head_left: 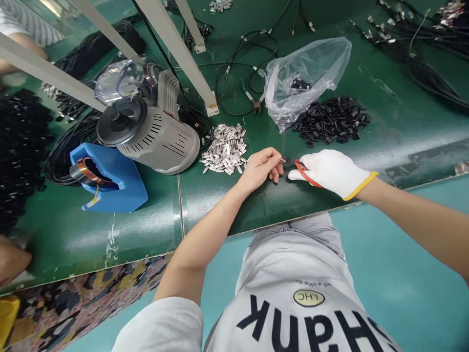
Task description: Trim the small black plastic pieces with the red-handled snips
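Note:
My left hand point(261, 168) is bare, with its fingers pinched on a small dark part point(284, 159) just above the green table. My right hand point(331, 172) wears a white glove with a yellow cuff and is closed on orange-handled pliers point(306, 174), whose jaws meet the small part. A pile of small silver metal shells point(225, 149) lies just left of my left hand. A heap of small black plastic pieces point(331, 120) lies behind my right hand.
A clear plastic bag point(302, 73) lies behind the black heap. A grey machine point(154, 132) and a blue tape dispenser point(108, 178) stand at the left. Black cables point(249, 68) and cutters point(254, 102) lie at the back. Another person's arm point(14, 46) shows at the far left.

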`<action>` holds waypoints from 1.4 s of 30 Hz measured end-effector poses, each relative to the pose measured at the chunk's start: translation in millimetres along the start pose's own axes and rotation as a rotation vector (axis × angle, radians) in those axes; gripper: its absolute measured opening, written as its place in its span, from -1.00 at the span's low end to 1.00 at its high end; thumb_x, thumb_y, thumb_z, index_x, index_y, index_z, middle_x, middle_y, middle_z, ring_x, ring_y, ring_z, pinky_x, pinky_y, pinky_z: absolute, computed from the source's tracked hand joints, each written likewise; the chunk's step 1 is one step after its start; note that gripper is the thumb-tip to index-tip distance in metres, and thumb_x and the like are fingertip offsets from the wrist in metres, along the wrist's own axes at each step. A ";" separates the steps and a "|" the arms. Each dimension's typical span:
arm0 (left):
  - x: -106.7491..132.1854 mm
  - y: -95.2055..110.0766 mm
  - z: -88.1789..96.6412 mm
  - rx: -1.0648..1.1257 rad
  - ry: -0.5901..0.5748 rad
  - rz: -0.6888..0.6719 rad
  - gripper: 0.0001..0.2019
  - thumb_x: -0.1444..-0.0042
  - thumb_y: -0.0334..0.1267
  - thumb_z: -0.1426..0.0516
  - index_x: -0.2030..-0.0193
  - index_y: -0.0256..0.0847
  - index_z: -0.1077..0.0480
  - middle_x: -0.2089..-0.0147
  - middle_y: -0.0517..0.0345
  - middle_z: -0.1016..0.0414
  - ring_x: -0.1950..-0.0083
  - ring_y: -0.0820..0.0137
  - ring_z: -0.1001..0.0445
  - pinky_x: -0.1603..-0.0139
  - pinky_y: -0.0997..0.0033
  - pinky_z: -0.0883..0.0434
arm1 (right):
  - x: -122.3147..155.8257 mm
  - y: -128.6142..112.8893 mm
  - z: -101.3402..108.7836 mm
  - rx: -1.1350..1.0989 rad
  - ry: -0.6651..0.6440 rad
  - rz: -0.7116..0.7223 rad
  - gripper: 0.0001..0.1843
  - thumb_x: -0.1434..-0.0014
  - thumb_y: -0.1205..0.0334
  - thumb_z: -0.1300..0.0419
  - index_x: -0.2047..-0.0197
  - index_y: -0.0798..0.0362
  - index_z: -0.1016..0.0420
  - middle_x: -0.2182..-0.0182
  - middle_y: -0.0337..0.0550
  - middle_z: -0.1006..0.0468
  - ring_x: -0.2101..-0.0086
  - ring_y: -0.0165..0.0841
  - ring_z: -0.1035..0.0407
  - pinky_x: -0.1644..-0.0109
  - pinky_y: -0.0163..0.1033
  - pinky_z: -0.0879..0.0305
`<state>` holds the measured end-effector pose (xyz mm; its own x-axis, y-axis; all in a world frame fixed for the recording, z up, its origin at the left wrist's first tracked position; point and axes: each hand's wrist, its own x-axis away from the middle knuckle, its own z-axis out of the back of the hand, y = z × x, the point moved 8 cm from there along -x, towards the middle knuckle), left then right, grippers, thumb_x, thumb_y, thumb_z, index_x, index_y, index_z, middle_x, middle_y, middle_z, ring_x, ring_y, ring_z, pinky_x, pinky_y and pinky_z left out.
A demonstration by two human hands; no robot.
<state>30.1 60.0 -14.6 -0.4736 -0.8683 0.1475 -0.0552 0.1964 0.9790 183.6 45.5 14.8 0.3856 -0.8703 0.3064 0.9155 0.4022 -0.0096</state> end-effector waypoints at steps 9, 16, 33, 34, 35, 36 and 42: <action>3.7 -2.6 -5.6 0.328 0.002 0.069 -0.62 -0.20 0.06 -0.30 0.26 -0.24 -0.38 0.41 0.12 -0.58 0.56 0.46 -0.48 0.51 0.45 -0.38 | 1.7 -8.1 3.8 -0.573 -0.029 0.037 -0.42 -0.31 -0.30 -0.10 0.50 0.01 -0.37 0.56 -0.18 -0.53 0.51 -0.36 -0.38 0.36 -0.26 -0.10; 7.3 -10.1 -18.2 0.587 0.033 0.284 -0.77 -0.28 -0.15 -0.23 0.32 -0.26 -0.39 0.49 0.21 -0.41 0.63 0.60 -0.24 0.55 0.48 -0.28 | 1.9 -17.7 -8.3 -1.203 -0.052 0.010 -0.58 -0.22 -0.11 -0.30 0.46 0.01 -0.34 0.62 -0.27 -0.47 0.56 -0.43 -0.31 0.42 -0.28 -0.18; 14.2 12.1 -22.2 0.536 0.015 0.171 -0.66 -0.33 -0.01 -0.11 0.36 -0.20 -0.30 0.59 0.31 -0.21 0.72 0.63 -0.07 0.69 0.48 -0.07 | -7.0 -48.7 -0.5 -1.571 0.037 0.151 -0.42 -0.04 -0.33 -0.40 0.46 -0.01 -0.33 0.63 -0.25 -0.40 0.60 -0.40 -0.27 0.48 -0.23 -0.20; 14.2 13.7 -21.4 0.515 -0.022 0.159 -0.65 -0.30 0.02 -0.14 0.37 -0.19 -0.28 0.59 0.30 -0.24 0.72 0.61 -0.11 0.69 0.48 -0.08 | -7.2 -49.5 -0.6 -1.562 0.030 0.149 -0.46 -0.07 -0.29 -0.40 0.46 -0.01 -0.34 0.63 -0.25 -0.41 0.59 -0.40 -0.27 0.48 -0.24 -0.19; 14.6 15.8 -20.4 0.492 -0.057 0.142 -0.64 -0.28 0.04 -0.16 0.38 -0.19 -0.27 0.59 0.29 -0.28 0.71 0.58 -0.16 0.69 0.47 -0.11 | -7.5 -49.7 -1.1 -1.553 0.022 0.149 -0.50 -0.10 -0.23 -0.39 0.46 0.00 -0.35 0.63 -0.25 -0.41 0.58 -0.40 -0.28 0.47 -0.25 -0.19; 15.2 17.8 -19.4 0.469 -0.089 0.125 -0.63 -0.26 0.05 -0.18 0.38 -0.18 -0.27 0.58 0.28 -0.31 0.69 0.56 -0.21 0.68 0.47 -0.14 | -7.9 -49.3 -1.7 -1.544 0.014 0.148 -0.54 -0.13 -0.18 -0.38 0.45 0.01 -0.36 0.63 -0.25 -0.42 0.57 -0.41 -0.29 0.47 -0.26 -0.19; 17.8 21.5 -16.7 0.399 -0.137 0.091 -0.62 -0.22 0.08 -0.27 0.33 -0.19 -0.32 0.56 0.26 -0.33 0.63 0.52 -0.31 0.62 0.45 -0.20 | -10.8 -41.9 -4.8 -1.428 -0.064 0.131 -0.69 -0.20 0.01 -0.32 0.42 0.03 -0.42 0.62 -0.25 -0.44 0.56 -0.40 -0.31 0.46 -0.28 -0.18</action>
<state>35.2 41.2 11.4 -0.6030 -0.7761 0.1846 -0.3303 0.4536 0.8277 141.7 36.7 7.3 0.5036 -0.8208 0.2696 0.2190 -0.1805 -0.9589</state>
